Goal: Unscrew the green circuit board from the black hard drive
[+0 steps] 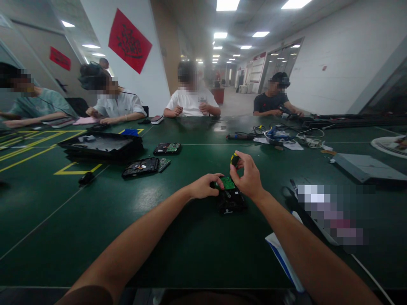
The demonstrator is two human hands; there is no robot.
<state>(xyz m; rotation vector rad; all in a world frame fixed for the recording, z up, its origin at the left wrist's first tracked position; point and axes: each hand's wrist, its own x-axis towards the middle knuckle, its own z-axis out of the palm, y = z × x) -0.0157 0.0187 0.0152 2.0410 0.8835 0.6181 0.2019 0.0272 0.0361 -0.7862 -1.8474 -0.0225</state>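
One left hand (pixel 205 186), its grip unclear, curls at a flat black-and-green circuit-board device (pixel 231 203) on the glossy green table (pixel 178 241) while the right hand (pixel 249 173) pinches a yellow-and-black tool handle (pixel 235 159) above, apparently screw-turning, next calling for steady pressure.

A glossy dark-green table (pixel 178 250) carried a rectangular black device (pixel 231 204) with a green circuit board (pixel 227 183); a shallow black tray (pixel 104 153) lay left of it, a flat grey metal box (pixel 370 167) right.
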